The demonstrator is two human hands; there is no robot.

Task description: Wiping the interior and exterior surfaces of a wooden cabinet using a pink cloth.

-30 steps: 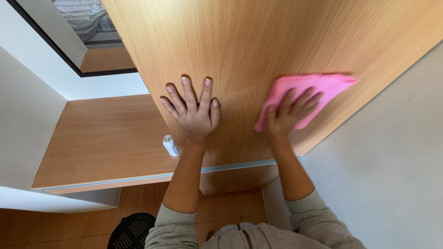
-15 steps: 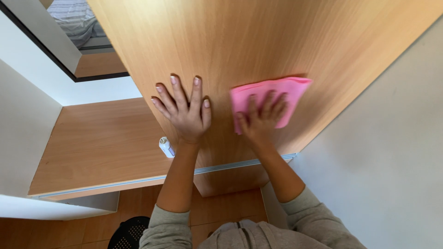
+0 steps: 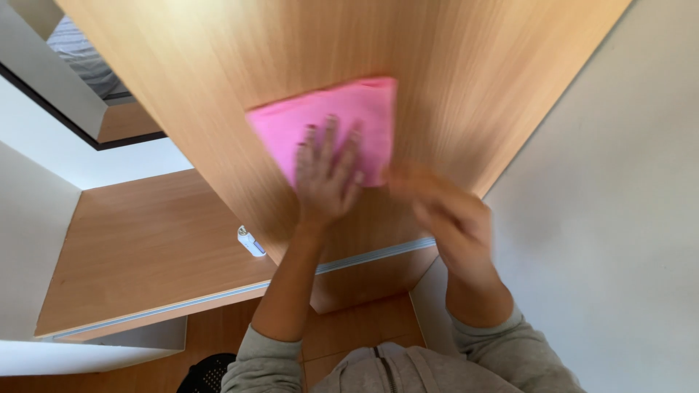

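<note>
Left hand (image 3: 326, 182): centre of the frame; palm flat on the pink cloth; fingers spread and extended, pressing rather than gripping; forearm runs down to a grey-green sleeve at the lower centre.
Right hand (image 3: 445, 211): right of centre, just below and beside the cloth's lower right corner; strongly blurred; fingers appear loosely curled, but whether they are open or closed cannot be told; contact with the cloth cannot be told.
Pink cloth (image 3: 331, 124): upper centre of the frame; lies flat against the wooden panel; lower edge covered by the left hand's fingers; upper right corner squared, upper edge sloping down to the left.
Wooden panel (image 3: 218, 80): large light-brown board with vertical grain; fills the upper half of the frame; tilted edge runs from upper left to lower centre.
Desk top (image 3: 145, 247): same wood tone; lower left of the frame; pale metal strip along its front edge.
Small white bottle (image 3: 251, 241): lies on the desk top, just beside the panel's lower edge; left of the left forearm.
White wall (image 3: 619, 218): right side of the frame.
</note>
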